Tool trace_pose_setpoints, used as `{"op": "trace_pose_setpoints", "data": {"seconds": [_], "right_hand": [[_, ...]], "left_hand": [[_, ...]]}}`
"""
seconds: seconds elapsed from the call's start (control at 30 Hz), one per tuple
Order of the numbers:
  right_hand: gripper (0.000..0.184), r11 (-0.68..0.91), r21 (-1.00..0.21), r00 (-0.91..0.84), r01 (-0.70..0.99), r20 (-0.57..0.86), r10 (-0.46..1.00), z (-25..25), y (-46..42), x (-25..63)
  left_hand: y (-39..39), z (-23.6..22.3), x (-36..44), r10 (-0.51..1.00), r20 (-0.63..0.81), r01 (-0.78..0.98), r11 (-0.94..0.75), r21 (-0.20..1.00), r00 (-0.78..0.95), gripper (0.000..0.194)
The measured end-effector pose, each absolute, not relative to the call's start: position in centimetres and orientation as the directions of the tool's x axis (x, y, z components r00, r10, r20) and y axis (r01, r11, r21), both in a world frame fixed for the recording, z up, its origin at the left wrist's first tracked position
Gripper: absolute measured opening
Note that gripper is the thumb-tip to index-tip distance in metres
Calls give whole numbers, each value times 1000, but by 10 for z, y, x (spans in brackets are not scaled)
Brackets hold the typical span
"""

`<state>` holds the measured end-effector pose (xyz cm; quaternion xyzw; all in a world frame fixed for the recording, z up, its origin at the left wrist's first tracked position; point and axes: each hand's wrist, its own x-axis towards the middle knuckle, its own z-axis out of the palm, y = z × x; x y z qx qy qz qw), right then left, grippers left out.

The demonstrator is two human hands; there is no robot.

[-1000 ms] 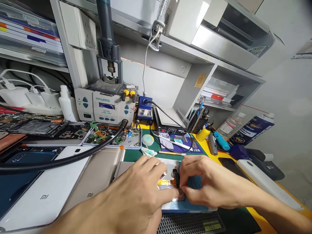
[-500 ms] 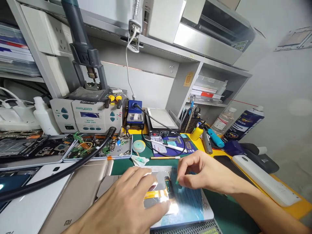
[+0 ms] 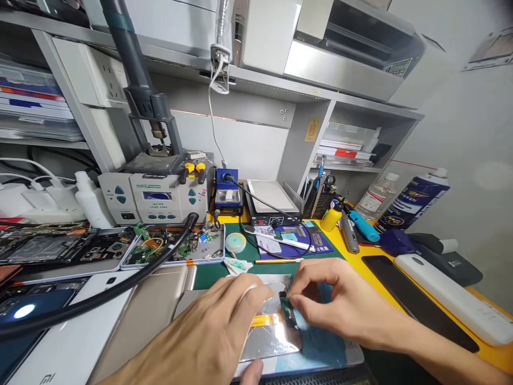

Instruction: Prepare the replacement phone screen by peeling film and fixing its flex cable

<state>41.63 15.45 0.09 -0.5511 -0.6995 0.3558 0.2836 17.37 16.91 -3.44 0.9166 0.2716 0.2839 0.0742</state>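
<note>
A silver-backed display panel (image 3: 272,345) lies in front of me on a blue printed box (image 3: 320,342). An orange flex cable (image 3: 264,320) crosses it to a small dark green circuit board (image 3: 287,311) near its right end. My left hand (image 3: 216,321) rests over the panel's left part, fingers stretched and apart from the thumb near the front edge; its palm hides part of the panel. My right hand (image 3: 328,297) pinches the upper right side of the circuit board between thumb and index finger.
Phone backs (image 3: 76,315) lie left, under a black hose (image 3: 152,270). Behind are a tray of boards (image 3: 212,254), a rework station (image 3: 156,195), a hot plate (image 3: 272,198), a white brush (image 3: 286,241) and a gold pen-like tool (image 3: 276,261). A spray can (image 3: 417,198) stands right.
My right hand has come to the circuit board and pinches its edge. My left thumb has drawn back toward the panel's front edge. The camera view has shifted slightly.
</note>
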Motion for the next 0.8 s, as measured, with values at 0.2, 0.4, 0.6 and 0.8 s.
{"op": "trace_pose_setpoints", "data": {"seconds": [0.2, 0.4, 0.6, 0.8], "right_hand": [[17, 675, -294, -535, 677, 434, 725, -9, 148, 406], [19, 699, 25, -634, 714, 447, 631, -11, 152, 398], [26, 695, 122, -685, 709, 356, 636, -2, 154, 389], [22, 725, 163, -742, 669, 192, 642, 8, 156, 385]], "left_hand": [[173, -30, 172, 588, 362, 494, -807, 324, 723, 67], [175, -12, 175, 628, 127, 540, -741, 399, 768, 53], [176, -9, 176, 642, 37, 565, -700, 437, 766, 36], [178, -6, 178, 642, 6, 566, -681, 464, 767, 28]]}}
